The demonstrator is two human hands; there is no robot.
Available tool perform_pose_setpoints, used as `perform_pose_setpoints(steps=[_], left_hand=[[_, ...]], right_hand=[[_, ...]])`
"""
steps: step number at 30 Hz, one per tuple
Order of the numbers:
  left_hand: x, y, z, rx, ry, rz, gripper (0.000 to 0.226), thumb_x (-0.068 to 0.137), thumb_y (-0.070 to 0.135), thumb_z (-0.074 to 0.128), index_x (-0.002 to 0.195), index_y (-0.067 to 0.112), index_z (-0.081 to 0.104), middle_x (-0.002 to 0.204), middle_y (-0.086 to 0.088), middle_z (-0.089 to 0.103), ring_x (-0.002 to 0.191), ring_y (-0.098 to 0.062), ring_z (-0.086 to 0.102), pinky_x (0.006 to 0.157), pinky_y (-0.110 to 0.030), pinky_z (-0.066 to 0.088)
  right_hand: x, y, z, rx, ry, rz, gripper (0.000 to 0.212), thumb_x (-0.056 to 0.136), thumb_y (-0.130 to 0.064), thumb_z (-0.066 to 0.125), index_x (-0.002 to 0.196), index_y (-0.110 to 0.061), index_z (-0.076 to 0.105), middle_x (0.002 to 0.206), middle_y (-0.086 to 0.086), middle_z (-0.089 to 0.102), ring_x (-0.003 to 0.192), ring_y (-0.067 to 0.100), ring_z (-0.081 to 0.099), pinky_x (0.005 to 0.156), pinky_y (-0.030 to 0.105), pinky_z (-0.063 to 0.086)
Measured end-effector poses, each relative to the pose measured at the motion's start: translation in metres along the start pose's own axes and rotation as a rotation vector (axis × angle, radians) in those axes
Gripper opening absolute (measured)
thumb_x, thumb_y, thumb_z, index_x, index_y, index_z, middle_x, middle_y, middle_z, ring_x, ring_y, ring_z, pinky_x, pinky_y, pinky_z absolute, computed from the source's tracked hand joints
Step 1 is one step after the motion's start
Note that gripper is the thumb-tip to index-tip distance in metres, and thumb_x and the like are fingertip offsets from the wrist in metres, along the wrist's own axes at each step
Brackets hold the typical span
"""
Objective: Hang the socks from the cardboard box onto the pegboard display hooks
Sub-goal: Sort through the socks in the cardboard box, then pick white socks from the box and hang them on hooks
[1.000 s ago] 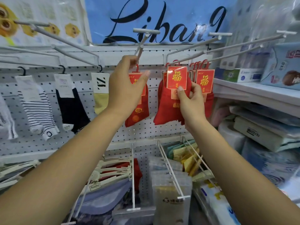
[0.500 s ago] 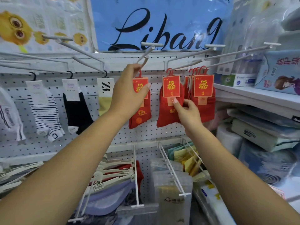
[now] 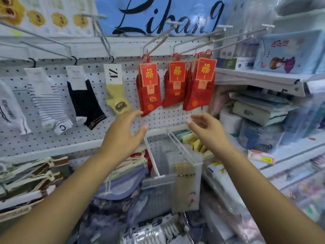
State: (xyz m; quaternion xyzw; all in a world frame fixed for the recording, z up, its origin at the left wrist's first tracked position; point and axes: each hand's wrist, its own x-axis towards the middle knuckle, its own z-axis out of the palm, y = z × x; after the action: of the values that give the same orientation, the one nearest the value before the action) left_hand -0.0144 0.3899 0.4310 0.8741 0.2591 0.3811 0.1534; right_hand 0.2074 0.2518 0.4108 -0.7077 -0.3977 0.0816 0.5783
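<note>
Red socks with red-and-gold cards hang from white hooks on the pegboard (image 3: 133, 71): one pair (image 3: 149, 88) on the left hook, one pair (image 3: 175, 85) on the middle hook, and a bunch of several pairs (image 3: 202, 85) on the right hook. My left hand (image 3: 124, 131) hovers just below the left red pair, fingers spread and holding nothing. My right hand (image 3: 205, 127) hangs below the right bunch, fingers loosely bent and empty. No cardboard box is in view.
To the left hang a yellow sock (image 3: 117, 92), a black sock (image 3: 84, 101) and a striped sock (image 3: 49, 103). Lower hooks (image 3: 182, 147) jut toward me with packaged goods. Shelves (image 3: 260, 78) of boxed goods stand at the right.
Both hands have let go of the red socks and dropped below them. The left red pair now hangs free on its hook, and so does the middle pair.
</note>
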Motion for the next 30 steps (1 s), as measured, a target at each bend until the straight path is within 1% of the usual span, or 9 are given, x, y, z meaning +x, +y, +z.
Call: perform_pose_setpoints(steps=[3,5,9,14,17,19,22,26,30], left_hand=[[-0.055,-0.007,-0.011,-0.035,-0.055,-0.028,0.041,0.098,0.035,0.063,0.138,0.025,0.057,0.138,0.01,0.056,0.124,-0.002,0.046,0.099,-0.022,0.035],[-0.093,-0.012,-0.019,-0.069,-0.09,-0.036,0.039,0.098,0.031,0.064,0.136,0.025,0.059,0.137,0.01,0.058,0.124,-0.005,0.049,0.1,-0.021,0.035],[-0.166,-0.023,-0.03,-0.116,-0.16,-0.053,0.038,0.097,0.032,0.064,0.134,0.024,0.06,0.13,0.019,0.054,0.12,0.002,0.044,0.095,-0.001,0.027],[-0.248,-0.042,-0.024,-0.114,-0.303,-0.139,0.046,0.098,0.039,0.062,0.14,0.024,0.055,0.137,0.012,0.053,0.125,-0.007,0.047,0.1,-0.024,0.038],[-0.288,-0.049,-0.016,-0.112,-0.353,-0.187,0.046,0.097,0.036,0.064,0.14,0.019,0.056,0.14,0.003,0.056,0.132,-0.017,0.047,0.105,-0.025,0.035],[-0.311,-0.049,-0.007,-0.111,-0.392,-0.218,0.045,0.096,0.034,0.066,0.138,0.018,0.058,0.137,-0.001,0.059,0.13,-0.02,0.05,0.102,-0.026,0.035],[-0.338,-0.042,0.011,-0.119,-0.499,-0.244,0.042,0.097,0.033,0.065,0.137,0.02,0.058,0.137,0.002,0.059,0.129,-0.019,0.05,0.099,-0.024,0.035],[-0.365,-0.027,0.043,-0.134,-0.62,-0.196,0.041,0.096,0.029,0.067,0.135,0.017,0.061,0.138,-0.001,0.061,0.131,-0.02,0.05,0.102,-0.018,0.031],[-0.389,-0.002,0.085,-0.116,-0.806,-0.135,0.044,0.097,0.034,0.063,0.137,0.016,0.059,0.139,-0.005,0.06,0.128,-0.025,0.054,0.102,-0.032,0.043]], right_hand=[[-0.057,-0.007,0.002,-0.089,0.0,-0.081,0.032,0.091,-0.041,0.07,0.119,-0.026,0.066,0.116,-0.013,0.07,0.109,0.001,0.065,0.097,0.032,0.053],[-0.101,-0.011,0.009,-0.167,-0.009,-0.107,0.032,0.091,-0.044,0.069,0.12,-0.031,0.066,0.119,-0.018,0.067,0.113,-0.001,0.061,0.099,0.031,0.052],[-0.19,-0.009,0.032,-0.284,-0.078,-0.116,0.042,0.092,-0.042,0.068,0.131,-0.026,0.062,0.128,-0.016,0.063,0.122,0.002,0.056,0.103,0.027,0.047],[-0.281,0.023,0.057,-0.456,-0.177,-0.032,0.046,0.093,-0.039,0.069,0.135,-0.025,0.059,0.127,-0.008,0.061,0.12,0.001,0.048,0.093,0.002,0.032],[-0.331,0.045,0.06,-0.508,-0.19,-0.019,0.041,0.091,-0.032,0.073,0.129,-0.018,0.064,0.124,-0.001,0.066,0.117,0.013,0.056,0.095,0.015,0.04],[-0.361,0.061,0.054,-0.505,-0.202,0.04,0.041,0.091,-0.03,0.073,0.128,-0.015,0.064,0.124,0.003,0.067,0.116,0.018,0.059,0.092,0.014,0.036],[-0.407,0.085,0.04,-0.479,-0.163,0.22,0.042,0.092,-0.036,0.069,0.131,-0.023,0.061,0.126,0.0,0.065,0.114,0.013,0.059,0.095,0.016,0.041],[-0.462,0.118,0.016,-0.462,-0.082,0.463,0.039,0.093,-0.027,0.072,0.13,-0.018,0.064,0.129,-0.001,0.066,0.119,0.016,0.059,0.099,0.03,0.046],[-0.497,0.158,-0.02,-0.479,-0.05,0.693,0.038,0.093,-0.021,0.071,0.129,-0.011,0.064,0.129,0.007,0.066,0.118,0.023,0.061,0.096,0.033,0.047]])
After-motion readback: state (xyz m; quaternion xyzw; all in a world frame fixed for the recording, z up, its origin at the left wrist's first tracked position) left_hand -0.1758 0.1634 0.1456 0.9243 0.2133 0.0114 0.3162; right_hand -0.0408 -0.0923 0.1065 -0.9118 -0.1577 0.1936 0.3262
